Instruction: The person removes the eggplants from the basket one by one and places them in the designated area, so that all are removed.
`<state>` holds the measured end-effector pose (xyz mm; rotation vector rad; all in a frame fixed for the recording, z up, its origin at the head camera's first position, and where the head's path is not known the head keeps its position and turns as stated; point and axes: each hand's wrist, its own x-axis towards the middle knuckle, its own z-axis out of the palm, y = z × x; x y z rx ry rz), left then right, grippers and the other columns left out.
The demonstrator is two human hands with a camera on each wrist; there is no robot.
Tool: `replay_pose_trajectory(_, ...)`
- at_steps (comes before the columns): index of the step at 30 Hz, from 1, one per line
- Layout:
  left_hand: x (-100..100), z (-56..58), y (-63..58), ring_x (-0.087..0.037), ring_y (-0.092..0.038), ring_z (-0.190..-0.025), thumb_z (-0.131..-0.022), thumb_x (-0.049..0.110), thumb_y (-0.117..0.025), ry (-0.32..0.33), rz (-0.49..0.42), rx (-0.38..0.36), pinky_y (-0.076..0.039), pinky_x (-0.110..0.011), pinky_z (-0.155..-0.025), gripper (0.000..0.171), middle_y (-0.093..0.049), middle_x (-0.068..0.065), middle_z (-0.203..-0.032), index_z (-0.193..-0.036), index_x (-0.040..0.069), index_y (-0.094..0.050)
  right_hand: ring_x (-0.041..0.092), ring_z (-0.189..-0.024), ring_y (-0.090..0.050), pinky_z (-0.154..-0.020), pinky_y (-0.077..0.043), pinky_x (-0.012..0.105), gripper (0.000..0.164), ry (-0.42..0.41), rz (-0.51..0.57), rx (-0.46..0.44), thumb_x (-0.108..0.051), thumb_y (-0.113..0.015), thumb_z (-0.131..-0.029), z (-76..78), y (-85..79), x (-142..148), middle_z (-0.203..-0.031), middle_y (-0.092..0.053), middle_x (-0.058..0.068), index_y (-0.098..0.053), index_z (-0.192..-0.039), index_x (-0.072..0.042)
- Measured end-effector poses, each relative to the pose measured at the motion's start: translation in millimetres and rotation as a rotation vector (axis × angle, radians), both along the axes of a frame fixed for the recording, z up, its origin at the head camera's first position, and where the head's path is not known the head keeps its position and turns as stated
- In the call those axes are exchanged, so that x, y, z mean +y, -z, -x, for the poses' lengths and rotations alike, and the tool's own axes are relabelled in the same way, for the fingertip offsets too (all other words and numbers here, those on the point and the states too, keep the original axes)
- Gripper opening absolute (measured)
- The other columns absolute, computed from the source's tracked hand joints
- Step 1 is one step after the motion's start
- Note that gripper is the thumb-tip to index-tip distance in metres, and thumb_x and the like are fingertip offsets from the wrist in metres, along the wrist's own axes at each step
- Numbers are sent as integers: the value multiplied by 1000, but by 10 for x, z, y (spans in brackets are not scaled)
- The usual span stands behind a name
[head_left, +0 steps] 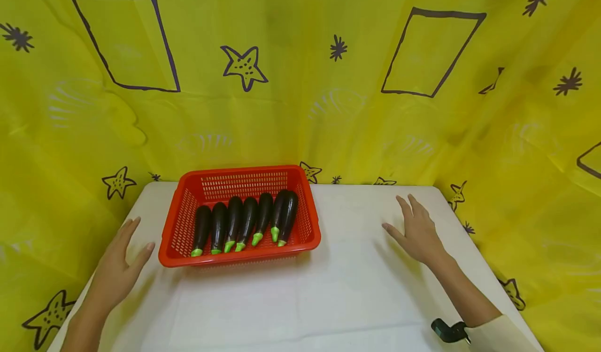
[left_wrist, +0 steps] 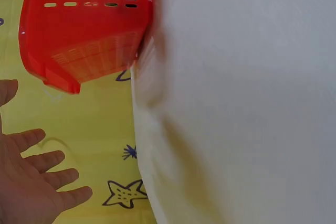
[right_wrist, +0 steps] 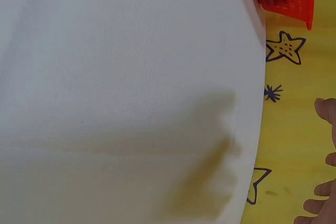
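Left hand [head_left: 111,276] released, fingers spread, above bench [head_left: 357,284] at its left edge, near basket but not touching it. Right hand [head_left: 417,233] likewise released, above bench's right side, well apart from basket. Dark device [head_left: 449,331] beside right sleeve [head_left: 500,336]. Basket [head_left: 239,259] red, slotted, left of centre, toward bench's far edge. Inside: seven eggplants [head_left: 234,216] in a row, dark, glossy, green stem ends toward person; two rightmost touch. Bench top white, lightly creased. Yellow curtain [head_left: 291,122] behind, starfish drawn on it.
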<state>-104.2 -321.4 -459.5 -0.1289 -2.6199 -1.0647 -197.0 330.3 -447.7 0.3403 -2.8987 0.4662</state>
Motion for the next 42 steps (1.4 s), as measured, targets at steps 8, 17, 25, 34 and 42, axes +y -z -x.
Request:
replay_pose_trajectory(8, 177, 147, -77, -60, -26, -146, -109, 23, -56, -22, -148, -15, -21, -77, -115, 66, -27, -30, -166, -167, 11, -27, 63, -141, -28, -103, -32, 82, 80, -39, 29, 1, -38, -68, -102, 60, 9, -178, -163, -22, 37, -29, -161, 1)
replay_pose_trajectory(17, 318, 343, -155, -53, -29, -148, -109, 22, -58, 20, -198, -58, -29, -63, -117, 66, -32, -29, -164, -167, 8, -28, 59, -139, -36, -103, -41, 74, 77, -73, 69, -21, -32, -71, -101, 102, 5, -351, -163, -24, 33, -32, -160, 0)
replay_pose_trajectory(25, 375, 543, -170, -57, -25, -148, -108, 17, -59, 44, -232, -99, -30, -72, -109, 67, -29, -35, -163, -165, 1, -27, 53, -142, -39, -109, -42, 67, 73, -149, 105, -25, -27, -72, -101, 138, 20, -556, -160, -31, 30, -36, -158, 2)
replay_pose_trajectory(34, 368, 633, -52, -55, -30, -147, -108, 9, -54, 82, -351, -191, -47, -17, -99, 69, -23, -34, -165, -168, 4, -18, 42, -125, -58, -100, -55, 53, 67, -224, 188, -5, -24, -75, -100, 154, -29, -854, -156, -41, 22, -43, -154, -2)
replay_pose_trajectory(42, 362, 661, -12, -47, -40, -134, -109, 8, -51, 90, -377, -223, -49, -7, -76, 70, -24, -35, -164, -168, 7, -14, 40, -120, -61, -95, -59, 49, 61, -289, 278, 7, -17, -76, -98, 230, -200, -1222, -150, -47, 20, -48, -150, -1)
